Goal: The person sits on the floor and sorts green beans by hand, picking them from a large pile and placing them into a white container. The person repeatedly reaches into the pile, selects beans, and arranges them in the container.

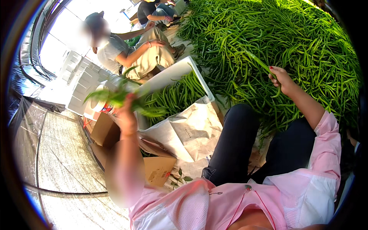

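Observation:
My left hand (126,115), blurred, is raised beside the white foam box and grips a bunch of long green peppers (116,97) whose ends stick out on both sides. On the right, my right hand (281,80) holds one or more long green peppers (258,61) above a large heap of similar peppers (247,31). Between my hands stands the white foam box (198,76), with green peppers (175,93) lying in rows inside. A sheet of brown paper (184,129) bearing print hangs over its near side.
An open cardboard box (159,169) is close by my left arm. Stacked white foam boxes (83,80) and a roll of tape (99,100) are at the left. Beyond the box sits a person (115,51), and another person (152,13) sits farther back.

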The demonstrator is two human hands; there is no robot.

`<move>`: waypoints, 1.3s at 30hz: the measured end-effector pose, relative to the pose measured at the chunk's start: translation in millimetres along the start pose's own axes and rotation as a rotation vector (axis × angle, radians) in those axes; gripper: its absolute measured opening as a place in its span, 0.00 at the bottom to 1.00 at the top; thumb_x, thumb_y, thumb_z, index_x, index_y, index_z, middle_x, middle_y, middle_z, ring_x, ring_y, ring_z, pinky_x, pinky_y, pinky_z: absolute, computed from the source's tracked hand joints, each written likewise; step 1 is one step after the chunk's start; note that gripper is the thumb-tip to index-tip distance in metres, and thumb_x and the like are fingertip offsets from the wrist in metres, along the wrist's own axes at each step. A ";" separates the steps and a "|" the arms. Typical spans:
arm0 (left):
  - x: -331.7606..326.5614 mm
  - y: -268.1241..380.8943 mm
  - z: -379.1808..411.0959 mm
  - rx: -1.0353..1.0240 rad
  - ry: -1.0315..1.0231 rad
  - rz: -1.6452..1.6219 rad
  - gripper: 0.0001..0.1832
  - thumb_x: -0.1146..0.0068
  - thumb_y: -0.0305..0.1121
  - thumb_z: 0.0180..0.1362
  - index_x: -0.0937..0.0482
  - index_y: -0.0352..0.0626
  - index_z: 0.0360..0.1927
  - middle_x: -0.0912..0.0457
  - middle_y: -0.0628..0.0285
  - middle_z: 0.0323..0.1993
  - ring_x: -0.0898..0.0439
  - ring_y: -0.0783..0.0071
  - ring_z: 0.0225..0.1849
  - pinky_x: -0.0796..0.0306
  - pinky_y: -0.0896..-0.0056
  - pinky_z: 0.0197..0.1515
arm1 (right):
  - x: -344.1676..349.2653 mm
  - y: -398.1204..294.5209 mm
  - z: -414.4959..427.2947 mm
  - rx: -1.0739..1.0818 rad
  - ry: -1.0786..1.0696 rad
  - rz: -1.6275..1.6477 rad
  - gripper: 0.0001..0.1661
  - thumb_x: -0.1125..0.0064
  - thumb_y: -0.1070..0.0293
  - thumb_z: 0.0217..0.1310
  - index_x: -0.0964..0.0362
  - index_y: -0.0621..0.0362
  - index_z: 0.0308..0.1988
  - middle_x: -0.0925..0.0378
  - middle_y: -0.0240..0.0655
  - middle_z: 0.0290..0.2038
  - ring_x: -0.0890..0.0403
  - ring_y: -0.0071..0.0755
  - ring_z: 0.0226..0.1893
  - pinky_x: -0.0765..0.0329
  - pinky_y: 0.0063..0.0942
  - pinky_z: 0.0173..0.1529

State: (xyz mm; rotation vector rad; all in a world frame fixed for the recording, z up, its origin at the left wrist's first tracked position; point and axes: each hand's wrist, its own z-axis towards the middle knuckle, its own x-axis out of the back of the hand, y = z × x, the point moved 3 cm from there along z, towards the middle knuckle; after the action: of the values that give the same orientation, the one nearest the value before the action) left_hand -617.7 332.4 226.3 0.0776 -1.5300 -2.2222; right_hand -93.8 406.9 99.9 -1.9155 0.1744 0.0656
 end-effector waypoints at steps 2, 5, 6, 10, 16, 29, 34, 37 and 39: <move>85.9 -16.8 -9.0 -0.055 0.242 -0.074 0.18 0.48 0.30 0.54 0.31 0.36 0.49 0.26 0.60 0.38 0.27 0.73 0.38 0.31 0.71 0.41 | 9.5 2.8 -2.3 -0.033 0.004 -0.030 0.15 0.56 0.63 0.63 0.38 0.57 0.48 0.33 0.26 0.21 0.41 0.14 0.13 0.46 0.15 0.15; 221.2 -52.6 -38.1 -0.013 0.540 0.078 0.19 0.41 0.30 0.50 0.30 0.35 0.46 0.25 0.59 0.38 0.26 0.74 0.35 0.29 0.74 0.36 | 19.9 9.5 -6.2 -0.077 -0.055 -0.071 0.15 0.53 0.62 0.62 0.37 0.58 0.46 0.34 0.26 0.20 0.42 0.14 0.12 0.47 0.16 0.15; 265.4 -79.1 -54.3 -0.073 0.647 0.386 0.21 0.39 0.32 0.50 0.29 0.33 0.46 0.24 0.56 0.39 0.25 0.70 0.36 0.29 0.71 0.39 | 20.3 10.0 -8.9 -0.077 -0.081 -0.094 0.15 0.53 0.62 0.62 0.36 0.58 0.45 0.34 0.26 0.20 0.43 0.14 0.13 0.47 0.16 0.15; 353.8 -158.2 -121.7 0.265 0.682 0.893 0.37 0.40 0.46 0.48 0.37 0.27 0.54 0.30 0.45 0.51 0.28 0.55 0.49 0.31 0.62 0.49 | 29.8 8.6 -19.2 -0.118 -0.057 -0.148 0.16 0.52 0.61 0.61 0.36 0.59 0.45 0.34 0.26 0.20 0.43 0.14 0.13 0.47 0.17 0.15; 249.4 -139.5 -65.4 0.869 -0.202 1.748 0.29 0.46 0.56 0.48 0.22 0.35 0.35 0.23 0.47 0.40 0.23 0.53 0.44 0.30 0.59 0.44 | 41.0 -6.7 -19.7 0.009 -0.056 -0.456 0.16 0.50 0.62 0.60 0.32 0.61 0.45 0.30 0.27 0.21 0.38 0.16 0.14 0.42 0.18 0.17; -343.7 -147.3 -21.1 0.104 -0.845 0.040 0.07 0.51 0.33 0.58 0.30 0.41 0.36 0.31 0.68 0.18 0.34 0.80 0.17 0.41 0.79 0.20 | -41.7 -2.4 98.4 1.247 0.267 -0.748 0.09 0.46 0.70 0.54 0.28 0.56 0.38 0.27 0.35 0.27 0.27 0.41 0.29 0.30 0.34 0.37; -352.8 -230.8 -50.0 0.568 -0.565 -0.176 0.08 0.51 0.34 0.57 0.30 0.44 0.38 0.32 0.69 0.20 0.37 0.83 0.14 0.43 0.82 0.16 | 19.2 168.6 218.5 0.372 0.166 -0.931 0.18 0.47 0.68 0.55 0.35 0.60 0.47 0.30 0.44 0.41 0.27 0.44 0.41 0.30 0.37 0.42; -337.9 -259.9 -72.1 0.765 -0.310 -0.321 0.12 0.51 0.35 0.57 0.31 0.44 0.44 0.29 0.66 0.24 0.35 0.79 0.13 0.40 0.80 0.15 | -38.1 221.3 234.5 0.184 0.096 -1.145 0.25 0.47 0.65 0.57 0.40 0.60 0.53 0.38 0.42 0.53 0.35 0.45 0.53 0.34 0.39 0.55; -349.7 -266.5 -90.2 0.832 -0.346 -0.335 0.14 0.53 0.34 0.58 0.35 0.43 0.46 0.28 0.63 0.22 0.32 0.80 0.14 0.43 0.83 0.13 | -52.7 247.1 255.2 0.483 0.124 -1.033 0.22 0.50 0.63 0.59 0.39 0.56 0.52 0.35 0.39 0.50 0.33 0.45 0.50 0.31 0.39 0.51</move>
State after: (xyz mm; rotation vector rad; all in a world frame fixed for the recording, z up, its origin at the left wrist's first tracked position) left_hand -361.9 465.3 -117.8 0.2191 -2.7176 -1.7100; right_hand -173.8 568.1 -210.9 -1.3344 -0.6675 -0.7208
